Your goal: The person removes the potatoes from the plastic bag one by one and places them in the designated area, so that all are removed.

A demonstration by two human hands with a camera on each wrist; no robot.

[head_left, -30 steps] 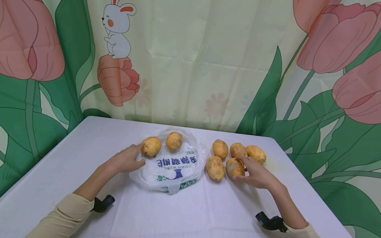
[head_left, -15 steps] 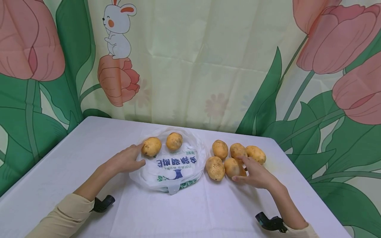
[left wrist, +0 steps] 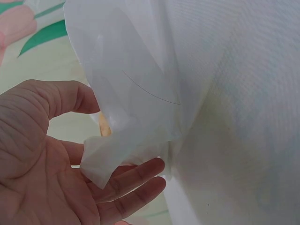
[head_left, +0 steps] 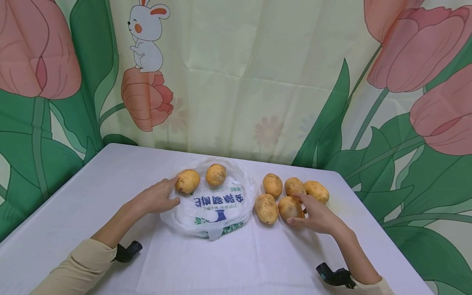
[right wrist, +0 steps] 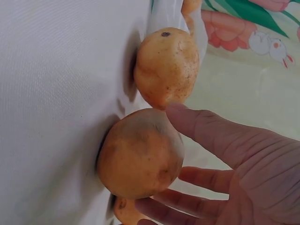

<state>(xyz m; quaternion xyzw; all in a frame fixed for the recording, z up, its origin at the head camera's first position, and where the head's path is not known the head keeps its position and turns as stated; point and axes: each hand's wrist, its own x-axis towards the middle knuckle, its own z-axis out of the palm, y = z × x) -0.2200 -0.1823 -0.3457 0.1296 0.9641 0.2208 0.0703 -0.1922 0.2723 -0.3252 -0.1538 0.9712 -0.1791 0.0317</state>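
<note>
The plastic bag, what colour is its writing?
Blue writing on the white plastic bag, with a little green along its edge. The head view shows it best.

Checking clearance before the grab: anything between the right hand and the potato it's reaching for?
Nothing visible. The right hand already touches the near potato; the right wrist view shows thumb and fingers around that potato, no gap. Another potato lies beside it, toward the plastic bag, not between.
</note>
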